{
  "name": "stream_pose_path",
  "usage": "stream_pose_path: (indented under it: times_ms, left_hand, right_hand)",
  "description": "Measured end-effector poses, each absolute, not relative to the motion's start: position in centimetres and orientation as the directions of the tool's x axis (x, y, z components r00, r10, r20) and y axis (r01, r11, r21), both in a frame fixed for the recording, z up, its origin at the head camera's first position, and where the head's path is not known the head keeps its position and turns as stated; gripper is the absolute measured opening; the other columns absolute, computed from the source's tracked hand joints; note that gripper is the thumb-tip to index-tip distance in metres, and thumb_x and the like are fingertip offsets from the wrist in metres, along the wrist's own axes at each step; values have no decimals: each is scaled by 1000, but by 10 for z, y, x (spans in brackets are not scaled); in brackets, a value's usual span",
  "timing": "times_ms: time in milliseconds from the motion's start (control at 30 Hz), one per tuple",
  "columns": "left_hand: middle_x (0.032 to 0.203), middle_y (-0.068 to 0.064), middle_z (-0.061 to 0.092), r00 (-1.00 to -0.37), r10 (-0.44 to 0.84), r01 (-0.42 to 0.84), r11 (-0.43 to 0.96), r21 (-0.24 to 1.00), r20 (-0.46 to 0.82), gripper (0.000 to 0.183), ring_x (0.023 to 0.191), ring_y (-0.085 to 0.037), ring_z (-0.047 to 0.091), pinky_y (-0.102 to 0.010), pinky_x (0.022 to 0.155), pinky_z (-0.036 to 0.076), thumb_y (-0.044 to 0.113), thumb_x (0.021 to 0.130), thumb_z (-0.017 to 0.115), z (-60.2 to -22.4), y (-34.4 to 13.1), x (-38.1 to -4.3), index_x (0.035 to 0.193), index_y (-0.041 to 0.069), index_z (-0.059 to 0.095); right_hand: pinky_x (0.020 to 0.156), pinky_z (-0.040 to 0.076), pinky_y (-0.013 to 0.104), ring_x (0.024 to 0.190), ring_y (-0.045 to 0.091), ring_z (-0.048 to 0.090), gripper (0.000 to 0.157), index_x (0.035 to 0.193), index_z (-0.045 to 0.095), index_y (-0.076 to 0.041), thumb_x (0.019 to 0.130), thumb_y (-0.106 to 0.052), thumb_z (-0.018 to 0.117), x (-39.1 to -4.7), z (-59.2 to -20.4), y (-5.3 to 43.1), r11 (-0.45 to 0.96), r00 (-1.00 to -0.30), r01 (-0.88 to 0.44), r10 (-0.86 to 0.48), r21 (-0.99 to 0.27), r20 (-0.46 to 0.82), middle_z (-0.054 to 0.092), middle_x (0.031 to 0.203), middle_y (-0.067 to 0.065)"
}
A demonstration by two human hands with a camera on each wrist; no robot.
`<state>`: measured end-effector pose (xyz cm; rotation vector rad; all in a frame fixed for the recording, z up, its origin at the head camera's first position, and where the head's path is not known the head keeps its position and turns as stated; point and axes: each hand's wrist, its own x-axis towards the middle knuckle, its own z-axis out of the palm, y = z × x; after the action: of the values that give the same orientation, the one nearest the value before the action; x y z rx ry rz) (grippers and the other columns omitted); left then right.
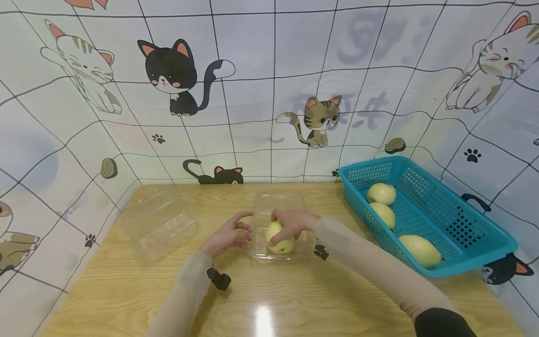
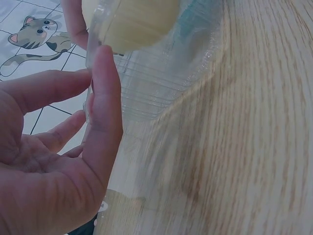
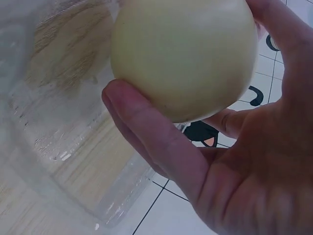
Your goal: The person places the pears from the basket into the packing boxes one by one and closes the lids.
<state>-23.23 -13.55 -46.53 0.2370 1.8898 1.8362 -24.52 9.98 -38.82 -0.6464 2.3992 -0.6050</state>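
My right hand (image 1: 291, 223) grips a pale yellow pear (image 1: 281, 239) inside a clear plastic box (image 1: 280, 201) at the middle of the table. In the right wrist view, fingers and thumb wrap round the smooth pear (image 3: 183, 58), above the see-through box. At the box's left side, my left hand (image 1: 229, 236) pinches the rim between thumb and fingers. The left wrist view shows that clear wall (image 2: 142, 105) between the thumb and the other fingers, with part of the pear behind it.
A second clear plastic container (image 1: 162, 224) lies on the left of the wooden table (image 1: 236, 299). On the right stands a blue perforated basket (image 1: 476, 234) holding several pears (image 1: 421, 250) along its near left side. A cat-patterned sheet (image 1: 252, 93) rises behind the table.
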Motion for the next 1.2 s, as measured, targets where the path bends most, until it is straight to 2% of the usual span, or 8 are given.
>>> stream_pose_path:
  times_ms: [233,633,800,967,1200]
  left_hand:
    - [106,-14,47,-863,456,-211,68,975,-218,68,87,-21,57,-37,72,57,-7,90,54,-467,-136,-233,150,10,27]
    - [104,-12,48,-867,449,-209,69,975,-218,68,83,-19,59,-37,71,58,-6,89,57,-465,-135,-233,149,10,29]
    - [105,-12,48,-868,446,-208,75,975,-219,68,82,-19,59,-37,72,57,-6,89,57,-465,-134,-233,149,10,29]
    - [106,-13,48,-868,451,-196,79,977,-210,68,86,-19,58,-37,73,57,-6,89,55,-464,-135,-232,149,9,29]
    - [105,-13,48,-866,458,-190,74,979,-203,67,85,-19,58,-37,72,57,-6,90,55,-464,-135,-231,149,8,28]
  right_hand:
    - [64,56,32,74,16,61,66,122,47,-14,74,-46,78,-248,-394,88,792,-727,-314,-556,-524,-403,58,93,1]
    - [55,53,28,69,14,57,69,120,47,-9,71,-42,82,-242,-409,72,750,-747,-371,-591,-548,-304,56,90,1]
    - [59,47,26,72,14,55,67,118,47,-9,71,-43,82,-241,-413,72,739,-748,-412,-608,-532,-266,55,89,0]
    - [61,47,27,75,16,54,68,120,47,-7,73,-42,81,-239,-414,73,728,-745,-415,-617,-546,-255,55,89,1]
    - [65,47,31,82,18,53,77,132,44,-5,76,-45,79,-236,-411,75,752,-747,-410,-602,-517,-283,55,94,3]
